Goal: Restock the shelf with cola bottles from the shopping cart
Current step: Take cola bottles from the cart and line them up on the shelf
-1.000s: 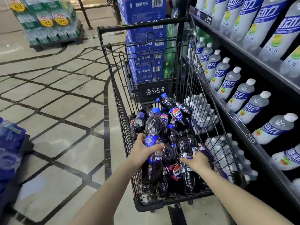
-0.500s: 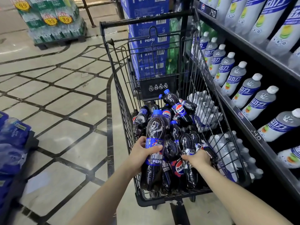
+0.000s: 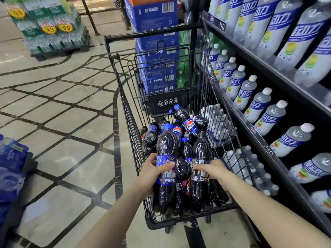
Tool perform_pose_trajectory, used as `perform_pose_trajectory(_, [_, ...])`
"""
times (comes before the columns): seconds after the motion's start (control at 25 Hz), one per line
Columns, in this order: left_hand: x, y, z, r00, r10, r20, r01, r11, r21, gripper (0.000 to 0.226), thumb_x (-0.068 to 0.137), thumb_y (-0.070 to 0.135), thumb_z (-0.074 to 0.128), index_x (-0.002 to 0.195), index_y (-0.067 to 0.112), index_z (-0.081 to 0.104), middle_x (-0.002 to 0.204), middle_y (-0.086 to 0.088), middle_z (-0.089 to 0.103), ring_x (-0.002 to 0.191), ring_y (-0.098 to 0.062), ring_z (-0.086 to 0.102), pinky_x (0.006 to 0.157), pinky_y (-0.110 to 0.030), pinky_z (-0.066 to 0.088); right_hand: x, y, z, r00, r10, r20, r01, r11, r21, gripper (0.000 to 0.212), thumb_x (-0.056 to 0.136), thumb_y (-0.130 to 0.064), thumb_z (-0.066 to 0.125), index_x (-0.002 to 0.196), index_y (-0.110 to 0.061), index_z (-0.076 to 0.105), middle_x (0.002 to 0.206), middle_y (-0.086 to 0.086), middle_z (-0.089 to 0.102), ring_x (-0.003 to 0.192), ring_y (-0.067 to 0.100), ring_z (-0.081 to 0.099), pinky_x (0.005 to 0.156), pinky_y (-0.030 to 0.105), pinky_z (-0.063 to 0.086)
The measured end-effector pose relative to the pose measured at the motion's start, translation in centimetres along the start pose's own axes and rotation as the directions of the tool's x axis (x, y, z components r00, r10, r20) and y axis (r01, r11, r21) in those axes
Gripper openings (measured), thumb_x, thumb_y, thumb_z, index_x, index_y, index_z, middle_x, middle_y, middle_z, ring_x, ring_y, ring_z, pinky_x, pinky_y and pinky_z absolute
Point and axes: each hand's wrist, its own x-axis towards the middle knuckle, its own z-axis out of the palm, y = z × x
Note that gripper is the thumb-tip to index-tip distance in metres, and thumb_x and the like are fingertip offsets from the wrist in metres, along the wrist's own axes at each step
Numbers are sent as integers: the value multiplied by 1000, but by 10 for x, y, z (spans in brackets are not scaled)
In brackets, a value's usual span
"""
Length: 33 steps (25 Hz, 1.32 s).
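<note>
My left hand (image 3: 153,173) has its fingers wrapped round the label of one cola bottle (image 3: 166,169), cap up, in the cart (image 3: 125,97). My right hand (image 3: 214,170) grips the label of another bottle (image 3: 200,176) beside it. More colas (image 3: 186,122) lie heaped behind. The shelf (image 3: 265,140) of pale bottles stands just right.

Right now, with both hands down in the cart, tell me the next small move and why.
Probably lift both hands straight up out of the shopping cart. The left hand already wraps an upright cola bottle at its label, and the right hand is closing on a second bottle, so both should clear the pile before swinging right toward the shelf.
</note>
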Motion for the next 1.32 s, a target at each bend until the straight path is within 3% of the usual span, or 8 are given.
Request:
perform_pose_trajectory(0.16, [-12, 23, 20, 999, -6, 43, 6, 1000, -12, 46, 74, 3, 74, 115, 2, 52, 94, -12, 70, 73, -24, 70, 59, -33, 57, -40, -29, -33, 997, -45, 60, 47, 998, -29, 102, 54, -64, 80, 129, -2, 49, 99, 5, 64, 103, 22, 62, 101, 44, 45])
perform_pose_trajectory(0.32, [-23, 53, 45, 995, 13, 99, -12, 1000, -13, 44, 75, 3, 73, 115, 5, 54, 93, -10, 72, 73, -24, 70, 60, -34, 57, -86, -55, -65, 990, -124, 74, 116, 988, 103, 83, 59, -56, 80, 118, -5, 52, 103, 6, 65, 88, 18, 63, 78, 33, 56])
perform_pose_trajectory(0.44, [-30, 76, 65, 986, 18, 166, -18, 1000, -2, 33, 78, 2, 71, 105, 12, 55, 95, -12, 72, 76, -27, 69, 62, -36, 59, -124, -67, -88, 985, -175, 7, 173, 978, 112, 50, 76, -47, 73, 104, -11, 52, 91, 1, 58, 76, 10, 57, 58, 21, 46])
perform_pose_trajectory(0.6, [-37, 97, 91, 960, 42, 276, -65, 995, 73, 25, 78, 2, 71, 99, 10, 59, 90, -10, 73, 75, -25, 69, 65, -33, 59, -168, -68, -111, 968, -229, -106, 244, 956, 164, 30, 75, -42, 76, 86, -17, 65, 76, 2, 64, 65, 13, 58, 60, 23, 48])
perform_pose_trajectory(0.72, [-44, 104, 115, 920, 37, 389, -104, 983, 151, 45, 71, 6, 76, 111, -5, 59, 95, -17, 72, 77, -26, 69, 69, -34, 58, -206, -56, -128, 942, -224, -250, 276, 941, 196, 29, 71, -46, 78, 76, -19, 69, 62, -7, 65, 56, 8, 60, 60, 24, 50])
perform_pose_trajectory(0.92, [-70, 103, 171, 812, -3, 584, -148, 966, 211, 28, 77, -1, 69, 104, -5, 63, 81, -12, 72, 63, -18, 69, 56, -26, 55, -271, -21, -150, 899, -124, -419, 290, 887, 360, 55, 49, -53, 85, 80, -10, 71, 71, 10, 66, 66, 22, 58, 71, 43, 52])
perform_pose_trajectory(1.08, [-103, 84, 226, 671, -79, 737, -175, 949, 261, 23, 72, 4, 72, 94, 2, 66, 82, -14, 72, 64, -21, 67, 67, -34, 57, -337, 27, -166, 812, -10, -584, 343, 817, 463, 29, 70, -35, 82, 64, -13, 64, 48, -4, 58, 43, 8, 50, 41, 18, 40])
perform_pose_trajectory(1.32, [-181, 41, 305, 453, -194, 870, -261, 904, 338, 18, 75, 5, 71, 92, 3, 67, 85, -19, 70, 64, -23, 67, 67, -36, 57, -434, 118, -177, 645, 163, -747, 356, 800, 482, 41, 70, -41, 80, 68, -9, 54, 38, -9, 44, 36, 7, 40, 39, 18, 33])
